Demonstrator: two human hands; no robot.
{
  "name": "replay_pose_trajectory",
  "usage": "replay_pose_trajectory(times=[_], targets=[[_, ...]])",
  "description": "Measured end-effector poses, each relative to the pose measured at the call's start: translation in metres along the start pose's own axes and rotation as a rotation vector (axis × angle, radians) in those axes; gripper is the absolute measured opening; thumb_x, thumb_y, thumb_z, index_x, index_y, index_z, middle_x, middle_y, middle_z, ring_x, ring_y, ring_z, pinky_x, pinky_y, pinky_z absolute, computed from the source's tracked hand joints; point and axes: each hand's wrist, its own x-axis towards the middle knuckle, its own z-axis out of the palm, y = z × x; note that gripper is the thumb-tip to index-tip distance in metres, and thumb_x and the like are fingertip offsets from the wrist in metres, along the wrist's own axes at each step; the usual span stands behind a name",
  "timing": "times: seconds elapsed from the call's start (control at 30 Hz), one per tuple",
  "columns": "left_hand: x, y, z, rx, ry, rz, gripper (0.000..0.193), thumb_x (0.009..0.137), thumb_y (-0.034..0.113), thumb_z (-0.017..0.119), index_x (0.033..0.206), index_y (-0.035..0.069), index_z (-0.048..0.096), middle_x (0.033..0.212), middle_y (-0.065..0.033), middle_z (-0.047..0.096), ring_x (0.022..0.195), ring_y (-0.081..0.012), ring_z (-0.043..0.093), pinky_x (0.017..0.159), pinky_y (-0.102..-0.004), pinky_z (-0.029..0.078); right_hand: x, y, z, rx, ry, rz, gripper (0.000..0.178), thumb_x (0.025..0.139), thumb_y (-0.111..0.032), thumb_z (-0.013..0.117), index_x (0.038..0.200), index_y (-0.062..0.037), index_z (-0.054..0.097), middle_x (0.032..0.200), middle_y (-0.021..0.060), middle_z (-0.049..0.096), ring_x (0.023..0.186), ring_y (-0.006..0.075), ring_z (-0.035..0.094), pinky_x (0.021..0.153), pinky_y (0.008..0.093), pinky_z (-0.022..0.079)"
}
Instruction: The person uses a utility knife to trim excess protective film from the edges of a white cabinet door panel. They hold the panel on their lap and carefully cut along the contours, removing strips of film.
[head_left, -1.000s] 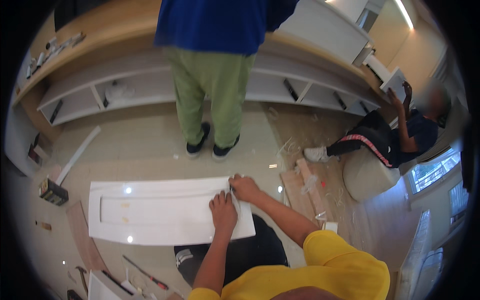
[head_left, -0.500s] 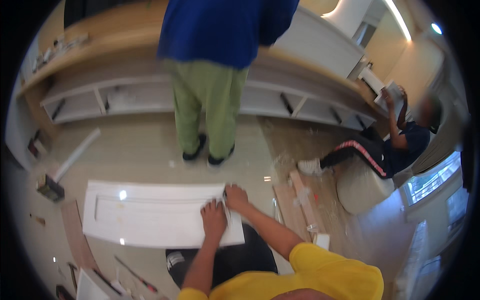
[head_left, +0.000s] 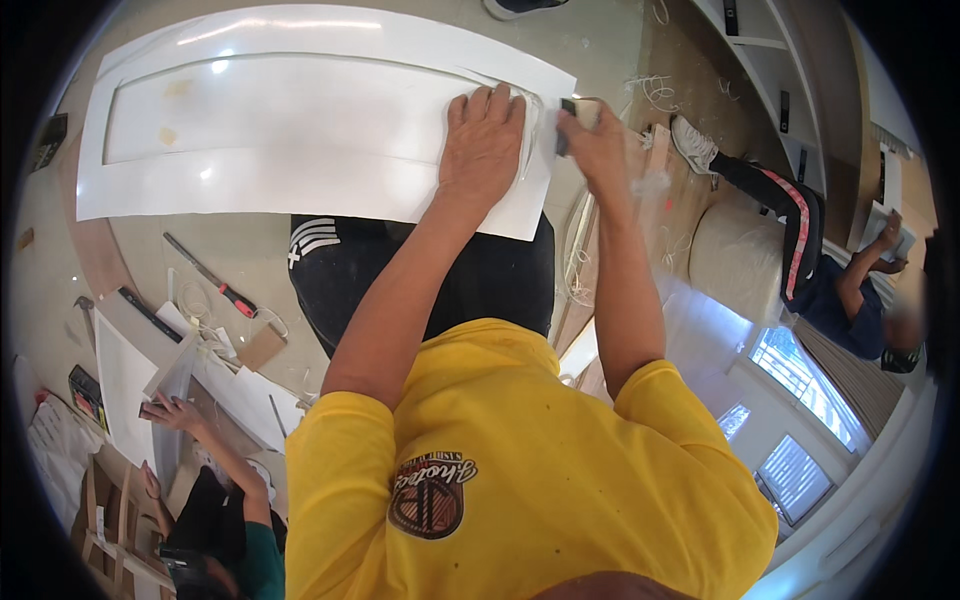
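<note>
A long white panel [head_left: 280,180] with a recessed middle lies across my lap, bent by the lens. My left hand [head_left: 485,140] rests flat on its right part, fingers stretched out and holding nothing. Beyond the panel's right end, my right hand [head_left: 598,145] is closed round a small block [head_left: 568,125], dark on one side and beige on the other. The block is close to the panel's end edge; whether it touches I cannot tell. Part of the block is hidden by my fingers, and the hand is slightly blurred.
At lower left a co-worker's hand [head_left: 178,412] touches a white drawer-like box [head_left: 130,390]. A red-handled screwdriver [head_left: 215,280] and a hammer [head_left: 85,310] lie on the floor. To the right another person sits on a wrapped stool [head_left: 735,250], near wooden strips and plastic scraps.
The view has tilted downward, and the panel appears larger and higher. My right hand has come off the panel's top to beyond its right end; the left stays on the panel.
</note>
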Motion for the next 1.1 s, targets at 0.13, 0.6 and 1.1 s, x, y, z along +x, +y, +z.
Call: replay_pose_trajectory(times=[0.13, 0.6, 1.1], targets=[[0.001, -0.001, -0.001, -0.019, 0.028, 0.018, 0.042, 0.092, 0.01, 0.06, 0.133, 0.008, 0.065, 0.138, -0.0117, 0.056, 0.132, -0.0295, 0.048, 0.114, -0.0487, 0.033, -0.001, -0.002, -0.023, 0.206, -0.147, 0.085, 0.036, 0.093, -0.024, 0.077, 0.118, 0.0009, 0.069, 0.091, 0.0069, 0.074, 0.077, 0.0124, 0.067, 0.07, 0.0288, 0.056], [0.002, 0.0, 0.0, -0.043, -0.045, 0.02, 0.038, 0.092, 0.011, 0.061, 0.128, 0.015, 0.072, 0.137, -0.0091, 0.06, 0.135, -0.0304, 0.047, 0.116, -0.0539, 0.03, 0.007, -0.004, 0.009, -0.202, -0.097, 0.015, 0.044, 0.081, -0.034, 0.08, 0.106, 0.0021, 0.075, 0.086, 0.0197, 0.076, 0.076, 0.0296, 0.073, 0.073, 0.0397, 0.056], [0.0, 0.0, 0.005, 0.026, -0.002, 0.048, 0.034, 0.093, 0.015, 0.063, 0.125, 0.016, 0.074, 0.134, -0.009, 0.062, 0.133, -0.0316, 0.049, 0.115, -0.0547, 0.031, -0.006, -0.008, 0.017, -0.317, 0.08, -0.045, 0.045, 0.079, -0.035, 0.082, 0.097, 0.006, 0.073, 0.084, 0.0244, 0.074, 0.079, 0.0366, 0.074, 0.075, 0.0425, 0.056]])
